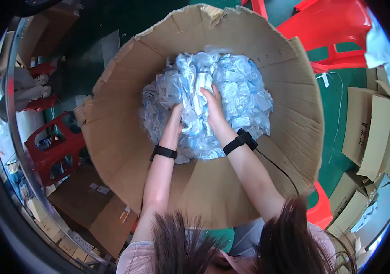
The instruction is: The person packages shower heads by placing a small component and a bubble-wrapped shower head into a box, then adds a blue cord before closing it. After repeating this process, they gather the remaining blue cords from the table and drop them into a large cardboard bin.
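Both my arms reach down into a big round-walled cardboard box [291, 91]. Inside lies a heap of small clear plastic packets [243, 98] with white and pale blue contents too small to make out. My left hand [176, 115] presses against the left side of a bunch of packets [189, 86], its fingers mostly hidden behind the plastic. On the other side of that bunch, my right hand [214, 106] grips it, thumb and fingers curved round a white packet [203, 82]. The bunch is held between the two hands, above the rest of the heap.
Red plastic chairs [329, 27] stand beyond the box at upper right, with another red chair [53, 146] at left. Flattened cardboard [366, 130] leans at the right. A closed carton [85, 196] sits at lower left. A cable runs from my right wrist's black strap [238, 142].
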Tool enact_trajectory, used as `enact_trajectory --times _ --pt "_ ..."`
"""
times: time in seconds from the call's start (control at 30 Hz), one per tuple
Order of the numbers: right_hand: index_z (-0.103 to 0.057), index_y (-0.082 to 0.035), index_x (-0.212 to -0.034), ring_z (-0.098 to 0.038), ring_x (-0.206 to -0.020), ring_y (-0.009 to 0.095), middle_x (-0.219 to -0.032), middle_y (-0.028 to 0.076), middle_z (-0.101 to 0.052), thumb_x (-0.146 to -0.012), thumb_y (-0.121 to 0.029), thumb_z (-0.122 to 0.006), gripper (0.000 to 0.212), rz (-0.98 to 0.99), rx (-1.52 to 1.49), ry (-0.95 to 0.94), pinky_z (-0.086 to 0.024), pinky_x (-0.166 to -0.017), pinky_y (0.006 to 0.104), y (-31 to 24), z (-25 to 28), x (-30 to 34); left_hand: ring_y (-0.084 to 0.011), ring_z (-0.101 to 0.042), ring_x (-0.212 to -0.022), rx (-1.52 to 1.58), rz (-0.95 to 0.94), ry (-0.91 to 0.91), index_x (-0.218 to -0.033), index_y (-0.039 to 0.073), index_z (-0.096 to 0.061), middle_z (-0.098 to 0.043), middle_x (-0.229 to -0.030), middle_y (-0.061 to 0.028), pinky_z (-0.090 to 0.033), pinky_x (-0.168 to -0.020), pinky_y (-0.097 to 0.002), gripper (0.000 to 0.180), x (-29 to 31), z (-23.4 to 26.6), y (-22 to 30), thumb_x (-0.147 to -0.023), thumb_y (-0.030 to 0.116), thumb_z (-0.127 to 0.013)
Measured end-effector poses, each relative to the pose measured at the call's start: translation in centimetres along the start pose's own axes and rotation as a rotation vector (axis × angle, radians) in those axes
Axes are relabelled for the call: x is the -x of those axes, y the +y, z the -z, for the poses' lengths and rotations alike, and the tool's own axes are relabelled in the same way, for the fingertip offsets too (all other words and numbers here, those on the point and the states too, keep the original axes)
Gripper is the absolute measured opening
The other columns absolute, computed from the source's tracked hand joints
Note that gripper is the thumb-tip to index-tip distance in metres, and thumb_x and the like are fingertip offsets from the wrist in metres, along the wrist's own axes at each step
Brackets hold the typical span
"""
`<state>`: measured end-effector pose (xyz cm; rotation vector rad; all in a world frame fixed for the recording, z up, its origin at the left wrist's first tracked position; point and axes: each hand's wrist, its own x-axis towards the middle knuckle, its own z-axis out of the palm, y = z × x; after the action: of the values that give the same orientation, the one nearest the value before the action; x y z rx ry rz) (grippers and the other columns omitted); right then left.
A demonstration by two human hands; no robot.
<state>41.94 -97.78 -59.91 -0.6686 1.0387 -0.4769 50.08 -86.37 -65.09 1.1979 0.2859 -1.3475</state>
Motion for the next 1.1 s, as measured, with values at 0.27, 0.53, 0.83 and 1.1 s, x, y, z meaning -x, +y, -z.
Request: enact_trajectory --times 0.27,0.53,0.83,1.1 --pt "-0.034 -0.003 -0.126 -0.047 -0.105 0.021 -0.116 0.011 -0.047 -0.075 -0.022 -0.058 0.06 -0.086 -0.174 -0.06 -0.039 -0.087 0.0318 -10.2 0.3 10.7 -0.0201 -0.054 -0.097 0.108 -0.092 0.116 -0.117 0.0 -0.046 -0.055 -0.108 -0.0104 -0.044 -0.08 -0.0305 0.04 12.7 -11.8 4.0 -0.083 0.021 -0.047" --pt "-0.037 -0.005 -0.122 -0.049 -0.101 0.021 -0.112 0.01 -0.049 -0.076 -0.02 -0.056 0.052 0.019 -0.285 -0.048 -0.04 -0.085 0.0332 -25.4 -1.8 24.4 -0.0196 -0.053 -0.097 -0.157 -0.232 0.035 -0.114 -0.002 -0.048 -0.054 -0.108 -0.0112 -0.042 -0.081 -0.0305 0.041 29.1 -24.2 11.1 -0.08 0.019 -0.051" --pt "-0.039 -0.008 -0.12 -0.05 -0.101 0.021 -0.11 0.008 -0.049 -0.078 -0.019 -0.054 0.046 0.169 -0.447 -0.305 -0.04 -0.086 0.0352 -38.0 -4.5 39.1 -0.0209 -0.053 -0.095 -0.259 -0.436 0.021 -0.109 -0.006 -0.05 -0.055 -0.106 -0.013 -0.041 -0.08 -0.0303 0.044 46.5 -33.7 16.7 -0.075 0.02 -0.056" --pt "-0.038 -0.009 -0.121 -0.05 -0.102 0.023 -0.111 0.008 -0.049 -0.078 -0.021 -0.054 0.048 0.128 -0.408 -0.484 -0.039 -0.088 0.0363 -41.7 -5.8 46.5 -0.0231 -0.052 -0.096 -0.259 -0.55 0.093 -0.112 -0.01 -0.045 -0.052 -0.108 -0.0156 -0.041 -0.08 -0.0311 0.056 56.0 -36.0 17.1 -0.072 0.027 -0.061"
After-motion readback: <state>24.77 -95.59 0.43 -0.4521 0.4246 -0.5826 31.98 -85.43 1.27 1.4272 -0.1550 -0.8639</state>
